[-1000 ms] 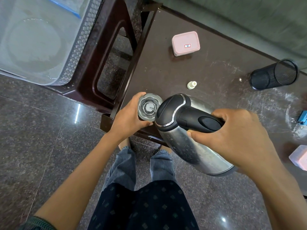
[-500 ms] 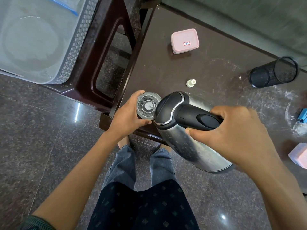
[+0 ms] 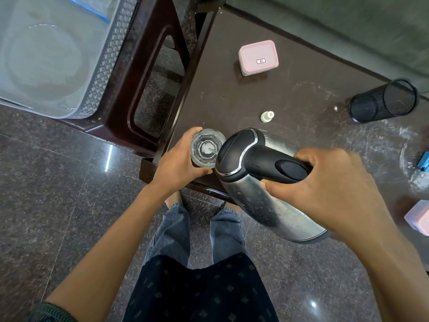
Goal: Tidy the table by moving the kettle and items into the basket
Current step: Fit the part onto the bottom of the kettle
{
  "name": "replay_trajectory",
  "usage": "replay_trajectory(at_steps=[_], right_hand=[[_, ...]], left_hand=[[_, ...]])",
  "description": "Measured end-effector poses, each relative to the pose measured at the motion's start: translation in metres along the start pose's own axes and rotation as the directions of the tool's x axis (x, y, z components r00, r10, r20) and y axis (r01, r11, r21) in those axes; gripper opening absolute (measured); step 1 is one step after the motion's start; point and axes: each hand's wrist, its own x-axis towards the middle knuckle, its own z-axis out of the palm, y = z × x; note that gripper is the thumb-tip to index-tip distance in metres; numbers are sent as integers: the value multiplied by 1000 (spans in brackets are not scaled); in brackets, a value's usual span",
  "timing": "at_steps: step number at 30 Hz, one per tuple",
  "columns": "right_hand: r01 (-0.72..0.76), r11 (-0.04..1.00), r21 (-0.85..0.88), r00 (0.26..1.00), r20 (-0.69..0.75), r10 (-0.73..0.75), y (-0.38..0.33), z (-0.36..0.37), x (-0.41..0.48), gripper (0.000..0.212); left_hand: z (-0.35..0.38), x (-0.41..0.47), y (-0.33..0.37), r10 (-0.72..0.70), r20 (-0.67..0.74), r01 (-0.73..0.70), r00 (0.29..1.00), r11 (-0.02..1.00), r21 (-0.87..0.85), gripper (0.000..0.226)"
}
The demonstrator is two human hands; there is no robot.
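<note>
From the head camera, the right hand [image 3: 329, 191] is wrapped tight around the black handle of the steel kettle [image 3: 257, 182], which is tipped over toward the left hand with its black lid end lowest. The left hand [image 3: 176, 163] is clasped around a clear glass [image 3: 206, 147] at the near corner of the dark worktop [image 3: 232, 96], and the kettle's spout end sits right against the glass rim; a thin stream seems to fall into the glass. The two hands are close together, apart only by the glass and the kettle's top.

Beyond the hands, a small white cap [image 3: 267, 116] lies just past the kettle, and farther off stands a pink lidded box [image 3: 258, 57]. Beyond the right hand a black mesh cup [image 3: 383, 101] lies on its side. To the right of that hand, another pink box [image 3: 419, 217] shows at the frame's edge. Well beyond the left hand, the pale basket [image 3: 102, 66] rests on a brown stool [image 3: 144, 73].
</note>
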Motion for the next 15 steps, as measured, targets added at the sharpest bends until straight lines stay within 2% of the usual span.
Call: replay_trajectory(at_steps=[15], right_hand=[[15,1000,-15,1000,2,-15,0,-1,3,36]], left_hand=[[-1,-1,2,-13,7,13,1000,1000,-10,94]])
